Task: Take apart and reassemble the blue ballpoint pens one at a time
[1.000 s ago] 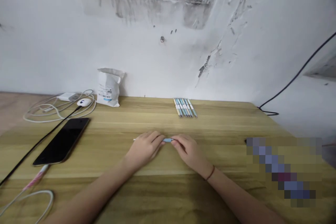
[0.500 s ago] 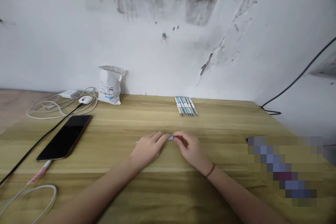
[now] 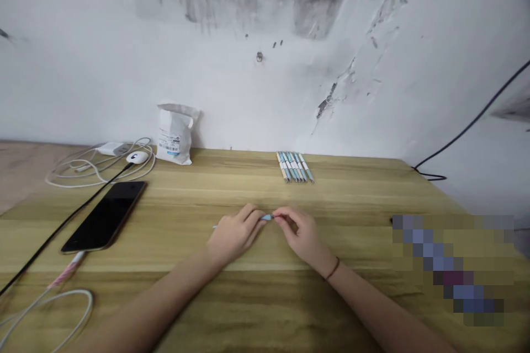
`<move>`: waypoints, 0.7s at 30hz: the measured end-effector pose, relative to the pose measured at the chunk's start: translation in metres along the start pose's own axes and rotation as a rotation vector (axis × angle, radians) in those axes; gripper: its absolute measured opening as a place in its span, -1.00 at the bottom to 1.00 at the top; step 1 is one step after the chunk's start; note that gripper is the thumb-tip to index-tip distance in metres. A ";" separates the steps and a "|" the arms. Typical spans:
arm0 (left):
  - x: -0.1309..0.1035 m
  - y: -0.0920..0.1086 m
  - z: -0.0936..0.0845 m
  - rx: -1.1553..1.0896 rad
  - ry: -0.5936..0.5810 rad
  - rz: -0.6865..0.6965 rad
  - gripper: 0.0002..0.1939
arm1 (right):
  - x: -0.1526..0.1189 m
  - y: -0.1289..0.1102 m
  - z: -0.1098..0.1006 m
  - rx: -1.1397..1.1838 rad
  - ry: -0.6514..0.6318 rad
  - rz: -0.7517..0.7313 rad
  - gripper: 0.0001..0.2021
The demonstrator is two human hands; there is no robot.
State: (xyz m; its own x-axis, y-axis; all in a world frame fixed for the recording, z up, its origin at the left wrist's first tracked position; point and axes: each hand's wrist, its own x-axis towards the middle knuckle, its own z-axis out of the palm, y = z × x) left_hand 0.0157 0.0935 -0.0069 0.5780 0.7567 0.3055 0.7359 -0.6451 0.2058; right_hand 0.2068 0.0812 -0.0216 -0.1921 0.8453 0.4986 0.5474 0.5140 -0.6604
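A light-blue pen (image 3: 266, 217) lies nearly level between my hands, low over the wooden table. My left hand (image 3: 236, 231) is wrapped over its barrel from above, and a short bit of the pen pokes out at the left. With thumb and forefinger my right hand (image 3: 300, 233) pinches the pen's right end, where a small dark tip shows. Beyond the hands, a row of several pens (image 3: 294, 167) with white bands lies side by side near the wall.
On the wooden table (image 3: 199, 309), a black phone (image 3: 105, 216) with a cable lies at left. Behind it are a white charger (image 3: 111, 148), a white oval device (image 3: 137, 158) and coiled cables. A white packet (image 3: 174, 135) stands by the wall. A pixelated patch covers something at right.
The left hand's fingers have shifted slightly left, so a little more of the blue pen shows between the hands. My right hand keeps its pinch. The view has moved very slightly.
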 end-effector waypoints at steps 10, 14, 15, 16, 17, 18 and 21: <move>-0.002 -0.004 -0.002 0.071 -0.007 0.088 -0.58 | 0.002 -0.003 -0.002 0.041 0.032 0.065 -0.85; -0.002 -0.003 0.001 0.089 0.015 0.049 -0.67 | 0.001 -0.004 -0.001 0.044 0.020 0.080 -0.84; -0.002 -0.002 0.001 0.098 0.010 0.044 -0.67 | 0.001 -0.004 -0.001 0.047 0.022 0.082 -0.84; -0.002 -0.002 0.001 0.105 0.000 0.043 -0.67 | 0.001 -0.004 0.000 0.053 0.026 0.087 -0.84; -0.002 -0.002 0.000 0.110 -0.010 0.040 -0.66 | 0.000 -0.004 0.000 0.061 0.036 0.096 -0.84; -0.002 -0.002 0.000 0.112 -0.017 0.034 -0.66 | 0.000 -0.004 0.000 0.070 0.047 0.112 -0.83; -0.003 -0.003 -0.001 0.107 -0.024 0.019 -0.66 | 0.000 -0.002 0.001 0.130 0.072 0.182 -0.82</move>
State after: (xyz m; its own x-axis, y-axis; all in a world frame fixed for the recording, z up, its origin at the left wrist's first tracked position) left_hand 0.0118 0.0929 -0.0071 0.5994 0.7476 0.2860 0.7574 -0.6453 0.0995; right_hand 0.2046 0.0803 -0.0206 -0.0389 0.9155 0.4004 0.4577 0.3726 -0.8073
